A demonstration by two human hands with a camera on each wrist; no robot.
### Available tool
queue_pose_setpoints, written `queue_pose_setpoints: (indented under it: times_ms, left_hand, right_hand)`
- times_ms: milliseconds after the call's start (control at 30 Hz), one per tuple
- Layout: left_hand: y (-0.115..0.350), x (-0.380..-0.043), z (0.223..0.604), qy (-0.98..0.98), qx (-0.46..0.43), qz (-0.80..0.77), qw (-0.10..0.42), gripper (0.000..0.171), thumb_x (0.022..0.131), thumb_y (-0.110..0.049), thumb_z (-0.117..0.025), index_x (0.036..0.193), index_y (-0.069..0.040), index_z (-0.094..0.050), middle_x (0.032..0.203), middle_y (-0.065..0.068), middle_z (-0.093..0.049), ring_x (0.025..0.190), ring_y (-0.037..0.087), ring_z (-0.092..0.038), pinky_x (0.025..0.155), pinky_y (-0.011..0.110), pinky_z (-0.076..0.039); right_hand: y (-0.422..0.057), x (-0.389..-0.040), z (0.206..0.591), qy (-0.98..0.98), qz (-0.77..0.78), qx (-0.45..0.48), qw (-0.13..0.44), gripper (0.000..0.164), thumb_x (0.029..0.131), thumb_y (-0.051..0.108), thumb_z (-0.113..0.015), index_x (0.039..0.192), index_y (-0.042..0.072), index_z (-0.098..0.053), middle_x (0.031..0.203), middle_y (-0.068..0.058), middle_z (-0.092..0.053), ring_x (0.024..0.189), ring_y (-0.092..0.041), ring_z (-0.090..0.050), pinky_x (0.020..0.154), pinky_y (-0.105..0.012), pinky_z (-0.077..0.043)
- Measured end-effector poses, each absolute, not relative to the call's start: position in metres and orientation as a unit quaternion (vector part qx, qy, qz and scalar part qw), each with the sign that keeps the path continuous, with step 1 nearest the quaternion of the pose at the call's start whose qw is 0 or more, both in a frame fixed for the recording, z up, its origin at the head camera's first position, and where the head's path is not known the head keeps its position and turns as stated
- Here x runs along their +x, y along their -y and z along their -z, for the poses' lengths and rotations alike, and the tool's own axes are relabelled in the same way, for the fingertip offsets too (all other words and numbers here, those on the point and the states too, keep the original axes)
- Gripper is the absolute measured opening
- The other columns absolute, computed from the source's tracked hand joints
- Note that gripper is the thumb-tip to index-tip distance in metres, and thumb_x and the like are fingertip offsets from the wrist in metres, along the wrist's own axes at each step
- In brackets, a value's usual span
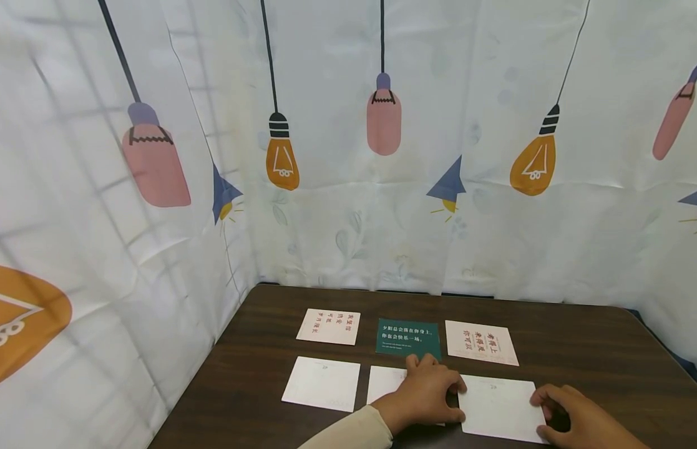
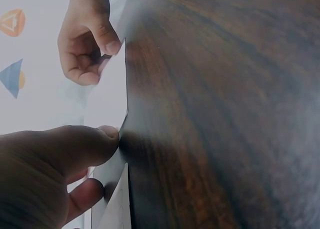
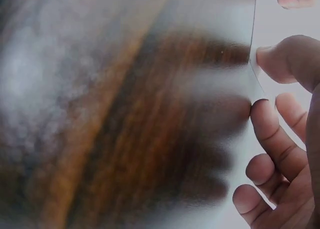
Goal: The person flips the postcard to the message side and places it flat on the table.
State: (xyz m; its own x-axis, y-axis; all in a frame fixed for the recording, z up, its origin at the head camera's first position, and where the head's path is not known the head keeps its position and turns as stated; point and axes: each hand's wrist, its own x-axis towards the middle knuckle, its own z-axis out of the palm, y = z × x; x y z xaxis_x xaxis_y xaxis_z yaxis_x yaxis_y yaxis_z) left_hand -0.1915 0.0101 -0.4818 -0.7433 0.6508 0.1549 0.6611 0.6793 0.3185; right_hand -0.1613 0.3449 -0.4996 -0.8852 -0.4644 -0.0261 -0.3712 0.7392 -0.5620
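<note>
A white card with a small faint mark near its top edge lies at the front right of the table. My left hand holds its left edge, thumb and fingertips spread along that side. At the opposite edge, the curled fingers and thumb of my right hand hold the card in the same way. Under my left hand and wrist, a second white card is mostly hidden. Seen low in the left wrist view, the thumb touches the card's corner. In the right wrist view, the thumb and fingertips meet the card's edge.
Another white card lies at the front left. Behind stand a row: a white card with red characters, a green card with white text, and a second red-lettered card. A lamp-patterned curtain encloses the dark wooden table.
</note>
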Motion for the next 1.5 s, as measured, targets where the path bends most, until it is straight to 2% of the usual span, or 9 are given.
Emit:
queue_pose_setpoints:
  times_ms: [333, 533, 833, 967, 1167, 1300, 1500]
  left_hand:
    - [-0.011, -0.189, 0.481, 0.923, -0.348, 0.164, 0.023, 0.035, 0.078, -0.047, -0.087, 0.109, -0.037, -0.073, 0.085, -0.025, -0.052, 0.091, 0.000, -0.038, 0.077, 0.038, -0.020]
    - [-0.008, -0.189, 0.476, 0.916, -0.354, 0.188, 0.001, 0.034, 0.082, -0.045, -0.085, 0.112, -0.035, -0.073, 0.086, -0.024, -0.053, 0.090, -0.001, -0.038, 0.077, 0.038, -0.020]
    - [0.006, -0.197, 0.466, 0.903, -0.370, 0.218, -0.018, 0.030, 0.090, -0.038, -0.079, 0.119, -0.030, -0.072, 0.097, -0.021, -0.061, 0.093, 0.000, -0.040, 0.081, 0.039, -0.024]
    - [0.015, -0.199, 0.462, 0.903, -0.366, 0.224, -0.017, 0.030, 0.092, -0.038, -0.077, 0.121, -0.029, -0.072, 0.107, -0.022, -0.063, 0.096, 0.000, -0.041, 0.082, 0.037, -0.024]
    - [0.029, -0.205, 0.461, 0.903, -0.358, 0.238, -0.019, 0.029, 0.094, -0.037, -0.076, 0.120, -0.026, -0.072, 0.113, -0.019, -0.065, 0.100, 0.002, -0.045, 0.086, 0.036, -0.032]
    - [0.039, -0.207, 0.462, 0.900, -0.362, 0.244, -0.019, 0.028, 0.095, -0.033, -0.074, 0.120, -0.023, -0.072, 0.112, -0.017, -0.066, 0.104, 0.003, -0.049, 0.093, 0.036, -0.038]
    - [0.054, -0.212, 0.461, 0.890, -0.371, 0.261, -0.031, 0.029, 0.098, -0.031, -0.071, 0.124, -0.019, -0.071, 0.117, -0.015, -0.066, 0.114, 0.005, -0.053, 0.104, 0.041, -0.039]
  right_hand:
    - [-0.347, -0.162, 0.500, -0.924, 0.286, -0.241, 0.085, 0.036, 0.087, 0.032, -0.083, 0.109, 0.014, -0.061, 0.087, 0.004, -0.046, 0.080, 0.000, -0.040, 0.064, -0.025, -0.040]
    - [-0.344, -0.164, 0.493, -0.926, 0.292, -0.220, 0.090, 0.038, 0.086, 0.031, -0.083, 0.110, 0.012, -0.061, 0.089, 0.001, -0.048, 0.080, 0.000, -0.042, 0.067, -0.025, -0.042]
    - [-0.330, -0.168, 0.487, -0.925, 0.270, -0.266, -0.022, 0.034, 0.084, 0.032, -0.086, 0.107, 0.021, -0.063, 0.087, 0.018, -0.047, 0.081, 0.001, -0.042, 0.065, -0.025, -0.043]
    - [-0.320, -0.170, 0.484, -0.933, 0.257, -0.249, -0.032, 0.035, 0.084, 0.035, -0.086, 0.108, 0.023, -0.064, 0.088, 0.016, -0.048, 0.082, 0.000, -0.043, 0.066, -0.026, -0.043]
    - [-0.305, -0.176, 0.480, -0.944, 0.229, -0.233, -0.043, 0.038, 0.084, 0.041, -0.085, 0.109, 0.021, -0.065, 0.090, 0.018, -0.051, 0.087, -0.003, -0.047, 0.072, -0.030, -0.047]
    - [-0.297, -0.181, 0.477, -0.947, 0.229, -0.222, -0.028, 0.043, 0.084, 0.045, -0.084, 0.113, 0.017, -0.067, 0.094, 0.014, -0.056, 0.090, -0.004, -0.050, 0.074, -0.030, -0.051]
    - [-0.281, -0.187, 0.473, -0.944, 0.231, -0.226, -0.070, 0.044, 0.083, 0.043, -0.085, 0.114, 0.017, -0.067, 0.095, 0.013, -0.055, 0.089, -0.005, -0.049, 0.074, -0.030, -0.050]
